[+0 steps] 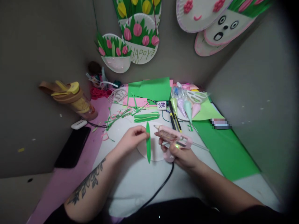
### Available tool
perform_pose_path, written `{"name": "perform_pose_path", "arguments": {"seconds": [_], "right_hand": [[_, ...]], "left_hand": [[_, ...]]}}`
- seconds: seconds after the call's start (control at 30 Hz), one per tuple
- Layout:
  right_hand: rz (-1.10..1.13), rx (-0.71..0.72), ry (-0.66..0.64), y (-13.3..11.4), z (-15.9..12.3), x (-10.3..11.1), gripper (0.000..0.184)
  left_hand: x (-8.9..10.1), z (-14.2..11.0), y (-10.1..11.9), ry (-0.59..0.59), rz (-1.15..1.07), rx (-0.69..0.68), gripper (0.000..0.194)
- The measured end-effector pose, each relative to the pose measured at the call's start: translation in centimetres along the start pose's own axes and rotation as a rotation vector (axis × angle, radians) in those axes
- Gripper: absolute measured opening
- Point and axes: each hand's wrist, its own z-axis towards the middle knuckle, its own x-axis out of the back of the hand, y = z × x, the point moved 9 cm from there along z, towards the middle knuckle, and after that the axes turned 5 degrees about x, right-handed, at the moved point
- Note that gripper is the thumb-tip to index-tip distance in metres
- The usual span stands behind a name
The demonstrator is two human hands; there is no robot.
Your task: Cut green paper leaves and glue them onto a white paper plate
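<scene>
My left hand [137, 137] pinches a long green paper leaf [148, 146] by its side, holding it nearly upright. My right hand [181, 154] is wrapped round the handle of a pink glue gun [174, 135], its nozzle pointing left toward the leaf's upper part, a small gap apart. A clear glue stick [199, 145] sticks out of its back, and a black cord runs down from the handle. Under both hands lies a white paper plate [157, 155], partly hidden. Beyond it rests a small pile of green paper leaves [146, 116].
Green paper scraps [121, 113] lie behind my left hand. A box cutter [174, 116], piping bags [184, 107] and white scissors [197, 96] are at the back right. A black phone [73, 147] and a yellow cup [74, 101] stand left. Paper-plate crafts [140, 40] hang on the wall.
</scene>
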Motion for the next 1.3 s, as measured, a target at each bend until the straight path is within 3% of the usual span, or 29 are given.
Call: {"name": "perform_pose_path", "arguments": {"seconds": [0.13,0.2,0.33,0.93,1.3], "right_hand": [[0.116,-0.001,0.179,-0.4,0.7,1.5,0.051],[0.116,-0.018,0.223,-0.1,0.8,2.0,0.05],[0.103,-0.076,0.198,1.2,0.6,1.9,0.047],[0.055,-0.122,0.146,2.4,0.0,2.1,0.042],[0.048,-0.106,0.146,2.8,0.1,2.2,0.039]], "left_hand": [[6.0,0.4,-0.2,0.281,-0.229,0.016,0.028],[8.2,0.5,-0.3,0.375,-0.206,0.001,0.027],[10.2,0.9,-0.8,0.467,-0.07,-0.036,0.023],[8.2,2.6,-3.9,0.319,0.159,0.019,0.022],[5.2,2.6,-4.3,0.242,0.2,0.058,0.025]]}}
